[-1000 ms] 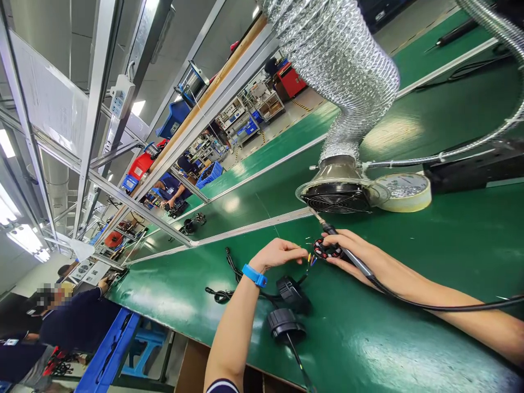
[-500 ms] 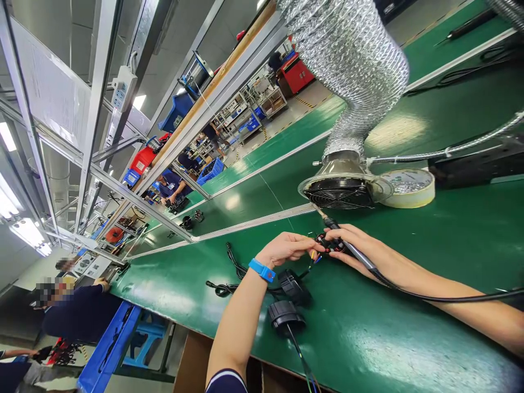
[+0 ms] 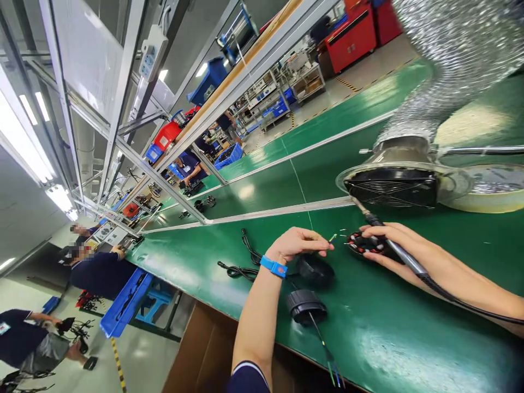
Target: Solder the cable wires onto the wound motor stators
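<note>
My left hand [image 3: 302,243], a blue band around its wrist, pinches a thin yellow-green wire [image 3: 332,238] whose end points right. My right hand [image 3: 409,252] grips a soldering iron [image 3: 403,255], its tip angled up and left near the fan hood. The same hand also holds a small round black part with red spots and thin pins [image 3: 365,243]. A short gap separates this part from the wire end. Below my left hand lie two black round caps: one [image 3: 315,270] partly behind the wrist, the other [image 3: 306,307] with a cable of several coloured wires [image 3: 327,357].
A fan hood [image 3: 388,186] with a silver duct [image 3: 442,93] stands beyond my right hand, beside a tape roll [image 3: 491,191]. Coiled black cables [image 3: 237,271] lie left of my left hand. An open cardboard box [image 3: 208,349] sits under the table edge. Other people work at left.
My hands have moved apart; the wire end and the round part, close together before, now have a gap between them. The view has shifted, bringing the hood and duct further right.
</note>
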The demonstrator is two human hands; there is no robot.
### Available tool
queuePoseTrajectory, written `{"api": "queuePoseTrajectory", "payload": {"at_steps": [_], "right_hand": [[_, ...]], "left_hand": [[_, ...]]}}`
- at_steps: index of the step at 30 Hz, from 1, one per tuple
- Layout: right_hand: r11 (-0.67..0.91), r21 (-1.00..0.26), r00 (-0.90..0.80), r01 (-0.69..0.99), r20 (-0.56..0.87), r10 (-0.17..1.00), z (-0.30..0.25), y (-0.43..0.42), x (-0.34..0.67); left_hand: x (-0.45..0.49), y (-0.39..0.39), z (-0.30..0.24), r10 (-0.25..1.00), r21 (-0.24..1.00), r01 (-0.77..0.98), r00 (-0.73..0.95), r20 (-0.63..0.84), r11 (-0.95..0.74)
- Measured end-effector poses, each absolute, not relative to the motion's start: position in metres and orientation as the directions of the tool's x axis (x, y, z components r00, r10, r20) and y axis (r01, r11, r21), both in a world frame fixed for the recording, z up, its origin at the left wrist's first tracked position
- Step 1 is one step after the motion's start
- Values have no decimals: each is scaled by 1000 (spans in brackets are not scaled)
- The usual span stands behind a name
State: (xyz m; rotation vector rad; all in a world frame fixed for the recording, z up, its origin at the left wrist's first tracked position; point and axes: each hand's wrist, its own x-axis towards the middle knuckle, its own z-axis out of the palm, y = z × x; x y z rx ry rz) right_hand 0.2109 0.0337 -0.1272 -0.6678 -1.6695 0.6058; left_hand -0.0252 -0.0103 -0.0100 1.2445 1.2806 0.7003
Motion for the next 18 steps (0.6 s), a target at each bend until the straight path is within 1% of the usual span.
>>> {"api": "queuePoseTrajectory", "payload": {"at_steps": [3,6,8,10,14,18], "right_hand": [[737,-670,-273,90,695,665,-124,28,212],[727,-675,-298,130,673,677,-111,16,210],[731,-663,-267,159,684,679,-100,7,206],[714,-684,-210,153,683,700,-89,1,201],[594,-803,-168,51,579,798,-71,-9,192],[510,-859,-107,42,504,857,-67,-16,186]], "left_hand": [[-19,-17,-9,971,973,145,136,-198,178],[-11,-25,-7,979,981,124,120,-163,149],[-7,-30,-5,977,982,115,138,-164,149],[-5,-33,-4,972,982,113,167,-167,149],[-3,-36,-3,967,986,103,203,-152,133],[-1,-36,-5,969,990,72,208,-135,123]]}}
